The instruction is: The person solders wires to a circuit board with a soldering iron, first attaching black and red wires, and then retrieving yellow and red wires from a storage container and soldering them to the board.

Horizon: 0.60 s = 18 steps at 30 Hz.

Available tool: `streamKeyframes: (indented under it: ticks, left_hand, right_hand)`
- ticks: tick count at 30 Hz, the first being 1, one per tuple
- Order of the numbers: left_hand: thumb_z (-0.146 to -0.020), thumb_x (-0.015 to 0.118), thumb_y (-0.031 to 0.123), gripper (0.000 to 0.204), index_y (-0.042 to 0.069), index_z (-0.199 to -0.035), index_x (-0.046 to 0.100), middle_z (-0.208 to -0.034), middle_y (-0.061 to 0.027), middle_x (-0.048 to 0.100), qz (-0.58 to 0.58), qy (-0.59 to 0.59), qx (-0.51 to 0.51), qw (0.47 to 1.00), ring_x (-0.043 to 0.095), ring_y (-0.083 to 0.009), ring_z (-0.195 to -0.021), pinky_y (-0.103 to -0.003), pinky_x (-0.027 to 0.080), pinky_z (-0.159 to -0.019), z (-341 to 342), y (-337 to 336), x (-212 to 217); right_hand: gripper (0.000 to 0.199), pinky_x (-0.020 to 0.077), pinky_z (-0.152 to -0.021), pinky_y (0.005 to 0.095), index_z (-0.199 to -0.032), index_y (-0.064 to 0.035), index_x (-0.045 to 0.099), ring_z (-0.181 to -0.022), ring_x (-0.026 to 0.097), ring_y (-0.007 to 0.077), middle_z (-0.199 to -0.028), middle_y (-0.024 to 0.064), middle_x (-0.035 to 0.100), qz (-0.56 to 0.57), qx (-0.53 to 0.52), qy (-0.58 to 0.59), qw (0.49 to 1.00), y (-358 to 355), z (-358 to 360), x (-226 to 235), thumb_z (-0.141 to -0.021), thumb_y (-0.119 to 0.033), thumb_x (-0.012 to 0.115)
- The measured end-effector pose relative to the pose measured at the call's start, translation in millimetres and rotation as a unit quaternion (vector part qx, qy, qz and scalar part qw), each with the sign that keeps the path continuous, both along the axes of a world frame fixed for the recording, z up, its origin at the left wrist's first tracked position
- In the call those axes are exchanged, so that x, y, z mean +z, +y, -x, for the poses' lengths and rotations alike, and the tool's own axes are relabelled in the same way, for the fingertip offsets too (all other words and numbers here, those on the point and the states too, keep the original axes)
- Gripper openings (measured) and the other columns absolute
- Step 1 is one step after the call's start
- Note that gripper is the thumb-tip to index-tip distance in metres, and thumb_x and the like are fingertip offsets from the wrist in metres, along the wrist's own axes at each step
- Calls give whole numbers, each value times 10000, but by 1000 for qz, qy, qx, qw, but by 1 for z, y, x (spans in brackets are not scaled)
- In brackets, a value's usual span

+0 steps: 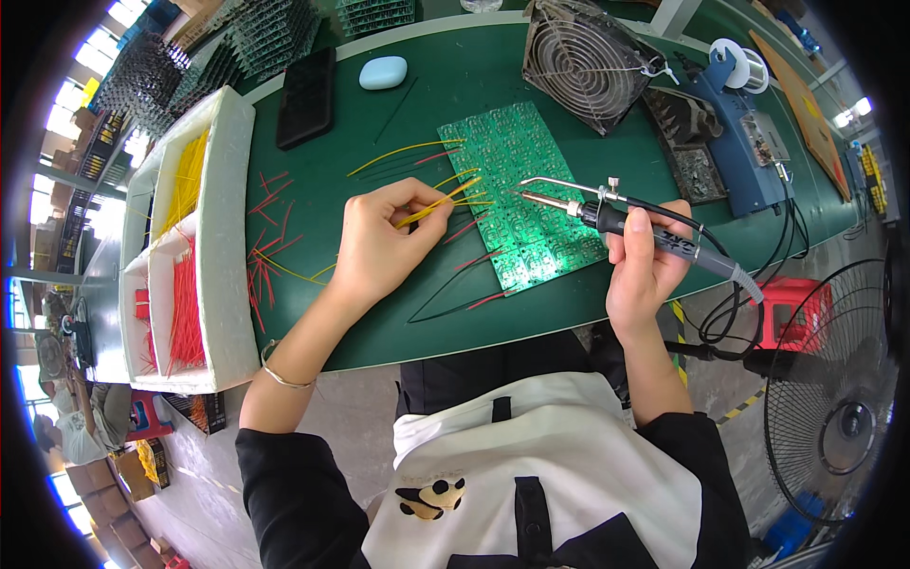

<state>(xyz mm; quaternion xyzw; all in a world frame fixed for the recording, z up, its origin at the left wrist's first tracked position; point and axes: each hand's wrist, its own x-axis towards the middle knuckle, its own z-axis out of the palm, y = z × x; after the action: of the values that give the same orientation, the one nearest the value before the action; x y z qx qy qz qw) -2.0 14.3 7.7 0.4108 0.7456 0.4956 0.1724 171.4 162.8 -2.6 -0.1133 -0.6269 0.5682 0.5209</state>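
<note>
Left hand mid-frame is pinching a little bunch of yellow wires between thumb and fingers, their ends over the left side of the green circuit board panel; right hand, right of center, has its fingers wrapped around a soldering iron, tip over the middle of that panel, can't tell if it's actually touching; panel's lying on the green workbench, center of the frame; white divided foam box at the left, boxy grilled fan upper right.
</note>
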Motion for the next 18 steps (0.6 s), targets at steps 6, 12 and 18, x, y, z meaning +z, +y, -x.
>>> streamKeyframes:
  ticks: [6, 12, 18]
  left_hand:
    - [-783, 619, 47, 90, -34, -818, 637, -654, -23, 604, -9, 7, 30, 999, 506, -20, -569, -177, 400, -502, 12, -13, 0]
    - [-818, 595, 39, 104, -50, -855, 633, -773, -15, 609, -36, 33, 167, 985, 523, -35, -700, -165, 417, -612, 31, -56, 12]
    - [-756, 635, 7, 82, -3, -835, 654, -735, 23, 592, -86, 82, 217, 969, 336, 14, -505, -160, 235, -430, -31, -55, 20]
  right_hand:
    - [108, 316, -433, 196, -821, -41, 423, -476, 367, 44, -688, 12, 428, 10, -8, 14, 1000, 1, -2, 1, -883, -85, 499]
    - [109, 302, -445, 204, -825, -40, 430, -479, 360, 51, -689, 7, 422, 28, -32, 43, 998, 4, -12, 1, -887, -98, 496]
    - [97, 292, -445, 210, -831, -44, 432, -481, 367, 56, -688, 8, 424, 47, -15, 11, 999, -7, -25, -5, -882, -89, 502]
